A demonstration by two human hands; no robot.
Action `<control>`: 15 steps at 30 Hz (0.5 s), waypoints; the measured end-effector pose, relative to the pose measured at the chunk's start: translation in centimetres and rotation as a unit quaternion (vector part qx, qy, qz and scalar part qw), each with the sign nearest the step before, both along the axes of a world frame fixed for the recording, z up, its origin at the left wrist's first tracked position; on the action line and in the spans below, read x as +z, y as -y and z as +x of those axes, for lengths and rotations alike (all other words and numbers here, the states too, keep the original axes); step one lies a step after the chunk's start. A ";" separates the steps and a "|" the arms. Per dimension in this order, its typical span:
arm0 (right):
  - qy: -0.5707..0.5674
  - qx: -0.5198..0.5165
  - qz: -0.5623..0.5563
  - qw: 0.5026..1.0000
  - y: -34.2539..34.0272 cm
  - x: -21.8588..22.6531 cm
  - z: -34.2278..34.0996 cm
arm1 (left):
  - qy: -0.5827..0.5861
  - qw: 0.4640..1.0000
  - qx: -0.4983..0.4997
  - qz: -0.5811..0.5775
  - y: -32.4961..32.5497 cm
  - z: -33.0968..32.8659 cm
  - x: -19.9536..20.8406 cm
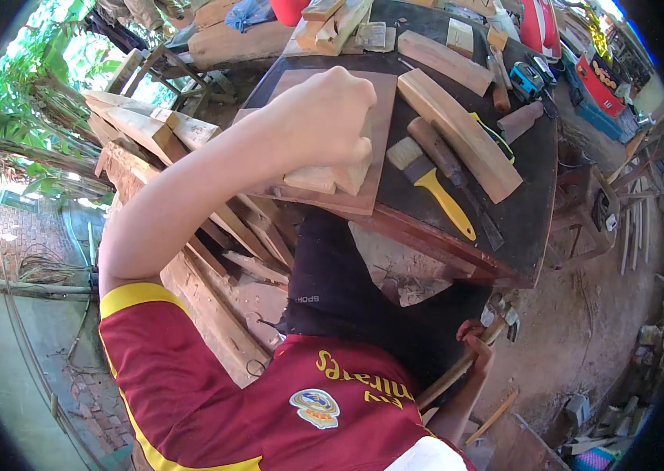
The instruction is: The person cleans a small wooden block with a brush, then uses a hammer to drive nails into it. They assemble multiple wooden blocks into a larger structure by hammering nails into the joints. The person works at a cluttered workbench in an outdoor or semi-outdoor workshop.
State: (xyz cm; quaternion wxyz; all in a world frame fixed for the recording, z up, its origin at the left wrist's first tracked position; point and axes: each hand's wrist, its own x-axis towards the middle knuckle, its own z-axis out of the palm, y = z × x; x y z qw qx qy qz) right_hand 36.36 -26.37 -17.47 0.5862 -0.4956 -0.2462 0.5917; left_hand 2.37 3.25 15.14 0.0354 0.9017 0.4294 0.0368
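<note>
My left hand [332, 114] is closed in a fist over a flat brown board [379, 86] on the bench. Its fingers are mostly hidden beneath it, so what they hold does not show. Just under the thumb stands a pale wood block [355, 174], beside another pale wood piece [310, 180]. Low at the right, beside my thigh, my right hand [477, 349] grips a hammer [457, 370] by its wooden handle, close below the metal head. A yellow-handled paintbrush [443, 200] and a wooden-handled chisel [446, 161] lie right of the board.
The dark bench top [516, 228] also carries a long wood bar [457, 133], a shorter wood piece [446, 63] and a blue tape measure [527, 80]. Long timbers [222, 314] lean at the bench's left. A wooden stool [587, 208] stands right of it.
</note>
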 end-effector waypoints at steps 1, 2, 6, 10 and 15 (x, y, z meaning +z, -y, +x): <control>0.002 -0.010 -0.008 1.000 0.0 -0.1 -0.2 | 0.007 1.000 -0.002 0.007 0.0 -0.2 -0.1; 0.004 -0.020 -0.017 1.000 0.1 -0.1 -0.2 | 0.015 1.000 -0.004 0.013 0.0 -0.4 -0.2; -0.003 -0.003 0.000 1.000 -0.2 0.2 -0.2 | -0.005 1.000 0.017 0.003 0.2 -0.2 -0.1; -0.002 0.026 0.018 1.000 0.0 -0.6 0.1 | -0.025 0.998 0.058 0.000 0.8 0.0 0.2; 0.001 0.026 0.015 1.000 0.2 -0.7 0.0 | -0.085 0.992 0.089 -0.008 2.1 0.4 1.8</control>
